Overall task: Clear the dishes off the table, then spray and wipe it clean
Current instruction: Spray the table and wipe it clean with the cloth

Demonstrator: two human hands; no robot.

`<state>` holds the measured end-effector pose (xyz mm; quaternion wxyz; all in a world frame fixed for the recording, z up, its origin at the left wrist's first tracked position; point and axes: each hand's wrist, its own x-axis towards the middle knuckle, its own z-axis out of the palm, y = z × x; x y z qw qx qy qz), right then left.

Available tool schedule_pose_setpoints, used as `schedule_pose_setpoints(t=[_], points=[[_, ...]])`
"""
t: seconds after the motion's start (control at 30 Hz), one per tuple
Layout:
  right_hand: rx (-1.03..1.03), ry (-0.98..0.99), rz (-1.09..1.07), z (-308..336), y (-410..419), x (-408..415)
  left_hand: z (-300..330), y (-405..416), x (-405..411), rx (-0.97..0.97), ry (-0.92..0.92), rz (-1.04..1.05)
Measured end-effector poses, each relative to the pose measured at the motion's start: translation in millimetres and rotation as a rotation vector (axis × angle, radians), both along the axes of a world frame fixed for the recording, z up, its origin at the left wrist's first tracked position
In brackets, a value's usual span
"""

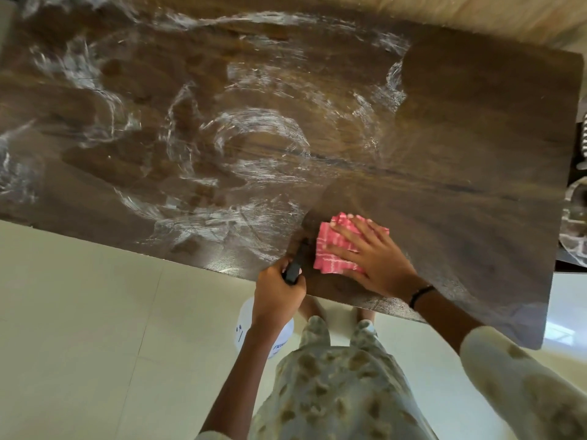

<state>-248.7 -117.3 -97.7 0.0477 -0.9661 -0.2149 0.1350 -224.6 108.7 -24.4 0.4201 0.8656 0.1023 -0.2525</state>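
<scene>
1. Now the right hand [374, 258] lies flat on a pink checked cloth [336, 246], its grip spread, fingers straight and pressing the cloth onto the dark wooden desk [460, 138] close to the near edge.
2. Just left of that grip, the left hand [276, 293] has its grip curled tight round the black trigger head of a spray bottle [293, 268]; the bottle's white body [247, 325] hangs below the hand, off the desk edge and over the pale tiled floor [95, 312].
3. Beyond and left of both grips, white soapy smears [254, 131] swirl across most of the desk; the stretch to the right of the cloth hand looks dark and free of foam.
4. A black band [421, 295] circles the right wrist, and a pale patterned sleeve [508, 376] covers the arm behind it.
5. Past the desk's right end, far from the grips, some blurred glassy items [576, 223] show; what they are cannot be told.
</scene>
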Motion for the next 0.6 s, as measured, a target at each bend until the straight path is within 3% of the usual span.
schedule_pose_setpoints(t=[0.13,0.3,0.47,0.6], points=[[-0.051,-0.014,-0.219,6,-29,27,0,7,4,0.004,0.020,0.031],[-0.021,-0.028,-0.453,2,12,75,-1,11,7,0.004,0.046,0.052],[0.022,-0.067,-0.270,-2,64,65,1,3,13,0.015,0.053,0.043],[0.110,-0.038,-0.048,-3,49,23,6,-7,23,0.001,0.040,0.037]])
